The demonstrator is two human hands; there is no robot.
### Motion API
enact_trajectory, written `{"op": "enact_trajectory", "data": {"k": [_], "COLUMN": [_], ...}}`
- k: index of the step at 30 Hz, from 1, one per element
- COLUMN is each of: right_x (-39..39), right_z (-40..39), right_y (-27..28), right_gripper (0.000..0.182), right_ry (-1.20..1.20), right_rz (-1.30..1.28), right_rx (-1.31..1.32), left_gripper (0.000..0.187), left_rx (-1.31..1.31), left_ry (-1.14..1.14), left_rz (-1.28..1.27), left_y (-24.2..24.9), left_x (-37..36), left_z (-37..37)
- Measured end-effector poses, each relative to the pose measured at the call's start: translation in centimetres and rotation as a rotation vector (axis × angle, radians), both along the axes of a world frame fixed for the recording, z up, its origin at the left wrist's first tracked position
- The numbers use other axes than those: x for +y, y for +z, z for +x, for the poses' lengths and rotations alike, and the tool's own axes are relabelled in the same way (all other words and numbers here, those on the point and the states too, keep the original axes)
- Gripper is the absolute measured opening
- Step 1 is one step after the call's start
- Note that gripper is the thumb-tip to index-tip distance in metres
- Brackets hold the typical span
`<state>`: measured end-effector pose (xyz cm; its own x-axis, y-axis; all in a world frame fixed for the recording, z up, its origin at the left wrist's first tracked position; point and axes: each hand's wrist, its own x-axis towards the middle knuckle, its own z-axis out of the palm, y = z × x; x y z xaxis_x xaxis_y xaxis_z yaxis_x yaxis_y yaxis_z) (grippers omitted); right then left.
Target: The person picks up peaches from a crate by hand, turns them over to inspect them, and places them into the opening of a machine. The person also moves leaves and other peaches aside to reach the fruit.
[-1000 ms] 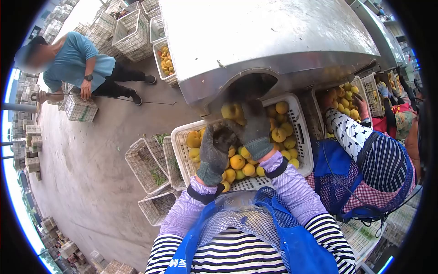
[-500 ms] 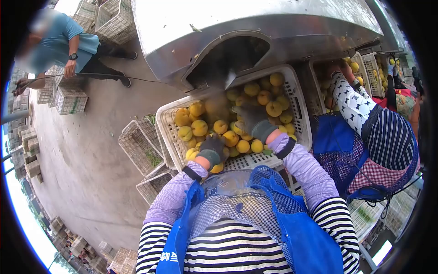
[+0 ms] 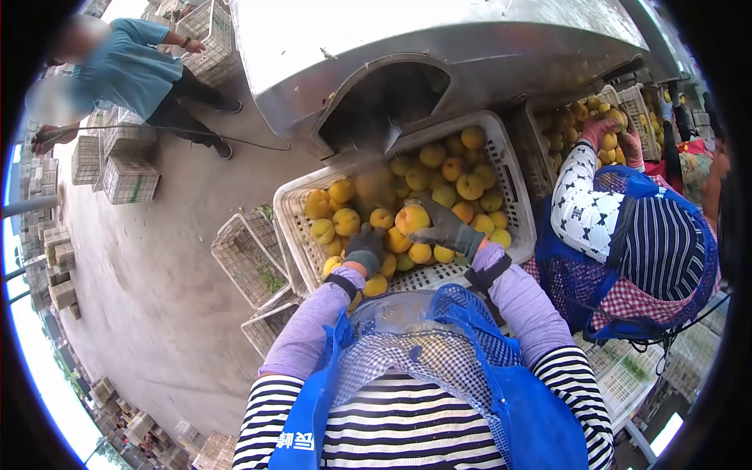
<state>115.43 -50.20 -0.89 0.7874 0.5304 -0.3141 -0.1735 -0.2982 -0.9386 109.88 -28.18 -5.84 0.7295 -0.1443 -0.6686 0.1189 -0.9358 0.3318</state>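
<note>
A white plastic crate full of yellow-orange peaches stands in front of me, under the dark opening of a metal machine. My right hand, in a dark glove, has its fingers round a large peach lifted slightly above the others. At the crate's near left part, my left hand, also gloved, reaches down among the peaches with its fingers curled; whether it holds one is hidden. A blurred patch covers some fruit in the middle of the crate.
The metal machine overhangs the crate's far side. A co-worker handles peaches over another crate at right. Empty crates stand at left on the floor. Another person stands upper left, holding a long thin cord or rod.
My right hand has drawn back towards me and now has a large peach. My left hand has shifted slightly. The co-worker's hands have come up with fruit, and the standing person has moved an arm.
</note>
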Motion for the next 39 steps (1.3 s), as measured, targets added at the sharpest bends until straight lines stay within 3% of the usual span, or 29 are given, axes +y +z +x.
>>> {"op": "enact_trajectory", "data": {"k": [2,4,5,8,11,15,17,21,24,26,30,33,39], "right_x": [0.2,-0.4,-0.7,-0.1,1.3,1.4,1.8,2.0,2.1,2.4,3.0,3.3,4.1], "right_z": [0.2,0.7,0.9,1.0,1.4,3.0,3.5,4.0,4.0,3.4,2.5,2.1,2.9], "right_y": [4.6,6.9,7.7,9.8,11.1,13.4,14.9,14.8,16.3,16.0,13.8,13.0,13.7], "right_gripper": [0.068,0.067,0.066,0.066,0.073,0.088,0.084,0.081,0.085,0.086,0.085,0.085,0.082], "right_ry": [-0.102,-0.137,-0.158,-0.14,-0.134,0.013,-0.045,-0.071,0.02,-0.098,-0.323,-0.312,-0.332], "right_rz": [0.158,0.246,0.291,0.323,0.33,0.237,0.231,0.242,-0.081,-0.054,0.127,-0.009,-0.044], "right_rx": [0.38,0.45,0.491,0.19,0.195,0.142,0.089,-0.045,-0.217,-0.128,-0.034,-0.29,-0.445], "left_gripper": [0.047,0.042,0.044,0.052,0.058,0.051,0.048,0.046,0.045,0.045,0.047,0.049,0.051], "left_rx": [-0.024,-0.072,-0.205,-0.402,-0.447,-0.465,-0.485,-0.671,-0.726,-0.736,-0.758,-0.792,-0.821], "left_ry": [0.097,0.225,0.233,0.225,0.194,0.196,0.228,0.075,0.192,0.311,0.276,0.249,0.262], "left_rz": [-0.117,-0.318,-0.544,-0.788,-0.833,-0.822,-0.882,-0.766,-0.7,-0.67,-0.578,-0.531,-0.586], "left_y": [0.5,2.9,3.8,11.6,15.1,17.0,17.6,15.7,15.9,17.2,18.3,18.0,17.7], "left_x": [0.3,1.9,2.8,2.4,2.0,2.1,2.0,2.2,1.4,0.9,1.0,0.7,1.2], "left_z": [0.7,1.5,1.5,2.1,2.7,4.4,5.5,6.4,6.2,5.4,3.1,2.5,3.5]}}
